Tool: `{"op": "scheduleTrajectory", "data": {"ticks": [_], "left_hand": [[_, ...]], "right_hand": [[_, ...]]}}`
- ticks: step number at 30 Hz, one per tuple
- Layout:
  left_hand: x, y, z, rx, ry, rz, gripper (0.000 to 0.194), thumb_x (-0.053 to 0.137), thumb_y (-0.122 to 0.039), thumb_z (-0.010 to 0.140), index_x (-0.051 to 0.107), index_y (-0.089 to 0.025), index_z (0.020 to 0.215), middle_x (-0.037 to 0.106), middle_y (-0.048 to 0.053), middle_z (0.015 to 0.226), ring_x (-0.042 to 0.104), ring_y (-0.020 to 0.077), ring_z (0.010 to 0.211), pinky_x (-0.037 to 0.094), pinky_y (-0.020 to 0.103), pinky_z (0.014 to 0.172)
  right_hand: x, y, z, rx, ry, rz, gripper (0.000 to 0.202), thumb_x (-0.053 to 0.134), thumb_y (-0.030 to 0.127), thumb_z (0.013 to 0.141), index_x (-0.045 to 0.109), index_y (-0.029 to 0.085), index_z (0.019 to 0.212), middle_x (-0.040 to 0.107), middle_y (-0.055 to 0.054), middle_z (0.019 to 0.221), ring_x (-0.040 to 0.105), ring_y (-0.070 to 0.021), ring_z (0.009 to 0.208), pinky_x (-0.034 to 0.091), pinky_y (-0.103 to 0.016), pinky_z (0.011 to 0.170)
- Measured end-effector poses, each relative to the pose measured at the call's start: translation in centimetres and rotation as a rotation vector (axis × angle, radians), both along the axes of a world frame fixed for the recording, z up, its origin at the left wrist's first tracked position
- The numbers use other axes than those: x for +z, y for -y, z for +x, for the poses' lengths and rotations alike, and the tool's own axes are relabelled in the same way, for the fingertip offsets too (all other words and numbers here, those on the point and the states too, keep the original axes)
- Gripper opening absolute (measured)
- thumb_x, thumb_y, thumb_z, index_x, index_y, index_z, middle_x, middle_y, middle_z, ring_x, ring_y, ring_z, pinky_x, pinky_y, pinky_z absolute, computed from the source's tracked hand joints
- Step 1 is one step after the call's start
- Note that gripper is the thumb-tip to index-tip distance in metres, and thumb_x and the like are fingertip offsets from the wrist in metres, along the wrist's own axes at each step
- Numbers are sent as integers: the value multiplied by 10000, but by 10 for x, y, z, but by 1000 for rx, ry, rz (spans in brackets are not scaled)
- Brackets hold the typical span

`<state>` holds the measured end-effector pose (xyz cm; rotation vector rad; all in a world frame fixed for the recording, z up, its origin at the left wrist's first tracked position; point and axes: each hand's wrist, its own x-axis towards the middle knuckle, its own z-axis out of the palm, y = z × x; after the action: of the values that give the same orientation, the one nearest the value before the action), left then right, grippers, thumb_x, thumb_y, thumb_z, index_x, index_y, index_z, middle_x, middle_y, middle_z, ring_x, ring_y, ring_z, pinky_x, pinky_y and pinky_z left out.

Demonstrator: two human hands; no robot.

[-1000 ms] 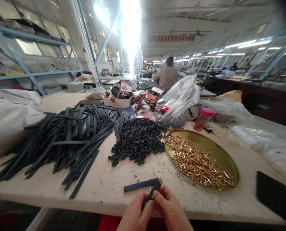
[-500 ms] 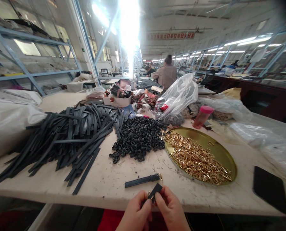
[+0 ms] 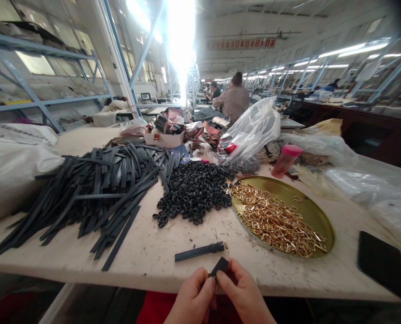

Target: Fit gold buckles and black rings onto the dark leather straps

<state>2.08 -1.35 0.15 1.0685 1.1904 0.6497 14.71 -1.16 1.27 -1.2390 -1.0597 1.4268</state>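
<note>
Both my hands meet at the table's front edge around a dark strap. My left hand pinches its lower part, where a bit of gold buckle shows by the fingers. The fingers of my right hand are closed on the strap's upper end. Just beyond them lies a finished-looking dark strap with a gold buckle and loops at its right end. Farther back is a heap of small black strap loops. A gold round tray to the right holds many gold buckles.
Long dark strips are piled on the left beside a white sack. A pink-lidded jar, clear plastic bag and small box stand behind. A black flat pad lies at right. A person sits farther off.
My hands stay together on the strap, shifting only slightly. Less of the gold buckle shows between my fingers now. The view has tilted a little.
</note>
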Motion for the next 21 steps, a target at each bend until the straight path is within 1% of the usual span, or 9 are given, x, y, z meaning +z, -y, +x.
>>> {"op": "scheduleTrajectory", "data": {"ticks": [3, 7, 8, 10, 13, 16, 18, 19, 21], "left_hand": [[-3, -1, 1, 4, -38, 38, 377, 435, -570, 735, 425, -199, 663, 461, -66, 476, 298, 43, 320, 190, 189, 349], [-3, 0, 1, 17, -115, 110, 297, 404, -459, 784, 380, -213, 618, 427, -67, 463, 332, 68, 378, 238, 193, 402], [-1, 0, 0, 3, -141, 120, 290, 399, -444, 787, 370, -215, 612, 422, -65, 466, 342, 74, 393, 246, 194, 411], [5, 2, -3, -60, -188, 121, 284, 402, -439, 786, 369, -216, 614, 421, -61, 471, 356, 84, 417, 246, 196, 415], [14, 1, -10, -186, -233, 126, 300, 436, -460, 770, 386, -212, 608, 426, -56, 467, 367, 94, 442, 228, 201, 416], [16, -8, -16, -183, -266, 141, 330, 478, -458, 749, 367, -213, 558, 389, -64, 439, 355, 94, 443, 217, 204, 426], [15, -16, -16, -110, -227, 143, 270, 508, -432, 731, 408, -209, 616, 403, -72, 453, 365, 95, 443, 233, 201, 440], [15, -20, -15, -75, -197, 156, 223, 523, -415, 722, 453, -204, 702, 427, -73, 476, 383, 100, 453, 248, 200, 451], [15, -28, -11, -64, -158, 203, 265, 535, -386, 716, 499, -199, 899, 491, -61, 544, 425, 111, 490, 280, 201, 479]], "right_hand": [[0, 2, 1, 20, -10, -17, 277, 585, 461, 720, 560, 185, 715, 589, -3, 651, 537, -168, 631, 427, -270, 599], [-2, 6, 7, 30, 329, 216, 175, 555, 367, 754, 568, 207, 685, 589, -22, 688, 526, -185, 679, 398, -287, 648], [-4, 6, 9, 44, 377, 236, 155, 557, 348, 751, 563, 209, 681, 584, -21, 689, 521, -185, 681, 391, -288, 651], [-7, 6, 11, 79, 341, 160, 149, 561, 341, 737, 532, 207, 680, 558, -4, 655, 501, -170, 643, 384, -277, 611], [-11, 2, 12, 154, 154, 3, 219, 576, 388, 705, 472, 201, 661, 486, 35, 585, 437, -132, 565, 360, -244, 534], [-11, -3, 12, 209, 143, 30, 263, 585, 429, 697, 471, 194, 660, 449, 43, 583, 411, -124, 577, 343, -232, 529], [-6, -9, 15, 245, 185, 78, 281, 555, 460, 726, 502, 187, 688, 467, 32, 610, 425, -130, 602, 343, -233, 541], [-2, -13, 17, 283, 189, 95, 300, 527, 479, 746, 522, 182, 711, 486, 24, 626, 437, -133, 610, 348, -235, 549], [6, -25, 27, 374, 195, 118, 343, 470, 502, 782, 556, 171, 749, 522, 12, 640, 463, -135, 612, 363, -238, 563]]}}
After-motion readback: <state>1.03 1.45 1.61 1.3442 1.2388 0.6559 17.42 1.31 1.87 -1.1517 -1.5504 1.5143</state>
